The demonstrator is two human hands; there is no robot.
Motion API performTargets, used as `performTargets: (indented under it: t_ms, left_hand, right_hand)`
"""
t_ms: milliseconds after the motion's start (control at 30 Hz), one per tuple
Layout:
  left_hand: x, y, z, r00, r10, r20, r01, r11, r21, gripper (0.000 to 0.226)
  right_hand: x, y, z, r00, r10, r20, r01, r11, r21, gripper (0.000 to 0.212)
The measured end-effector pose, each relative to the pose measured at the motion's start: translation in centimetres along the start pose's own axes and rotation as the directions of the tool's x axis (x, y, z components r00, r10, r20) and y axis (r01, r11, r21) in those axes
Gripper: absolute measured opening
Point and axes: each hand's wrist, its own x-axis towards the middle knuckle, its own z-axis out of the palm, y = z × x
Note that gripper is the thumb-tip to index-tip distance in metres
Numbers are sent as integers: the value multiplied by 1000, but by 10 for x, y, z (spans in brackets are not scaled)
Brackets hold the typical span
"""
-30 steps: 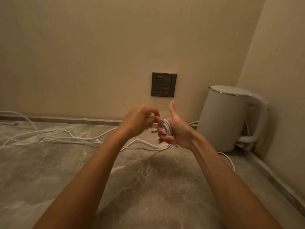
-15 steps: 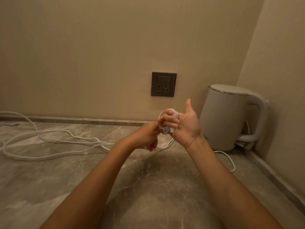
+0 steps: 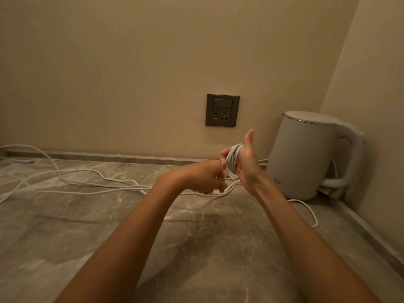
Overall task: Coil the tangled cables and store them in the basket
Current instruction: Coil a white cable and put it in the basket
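Trailing across the left of the bench [image 3: 109, 226], the loose white cable [image 3: 72, 171] lies in slack loops, which I judge to be the larger share, not yet wound. The left hand [image 3: 201, 178] pinches a strand of it just below the coil [image 3: 232, 157]. That coil, several turns thick, is wrapped round the curled fingers of the right hand [image 3: 247, 165], thumb raised. Coiling looks partly done; storing has not begun, and no basket is in view. Counted: two hands, one coil, one wall socket [image 3: 222, 110], one kettle [image 3: 303, 156] at the far right. Whether the loose strands are one cable or several, I cannot tell.
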Motion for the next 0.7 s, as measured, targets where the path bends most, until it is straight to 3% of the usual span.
performTargets:
  t_ms: [200, 367, 433, 533, 633, 700]
  left_hand:
    - [-9, -4, -17, 980, 50, -195, -45, 999, 30, 19]
    - [-15, -12, -29, 947, 46, -317, -36, 999, 35, 17]
    - [-15, -15, -30, 922, 57, -383, -49, 998, 29, 15]
    - [-10, -19, -25, 858, 77, -508, -63, 997, 44, 17]
    - [-3, -22, -17, 775, 55, -630, -47, 998, 29, 21]
    - [0, -23, -12, 751, 15, -660, -21, 1000, -1, 22]
  right_hand:
    - [1, 8, 4, 996, -13, 88, 50, 899, -435, 92]
    - [0, 4, 0, 944, 200, 264, -49, 873, -486, 98]
    - [-2, 1, -2, 904, 247, 348, -81, 900, -429, 96]
    - [-5, -5, -9, 806, 264, 529, -183, 962, -202, 97]
    - [-11, -10, -15, 740, 189, 645, -301, 951, 67, 96]
    - [-13, -11, -17, 748, 110, 655, -344, 908, 239, 96]
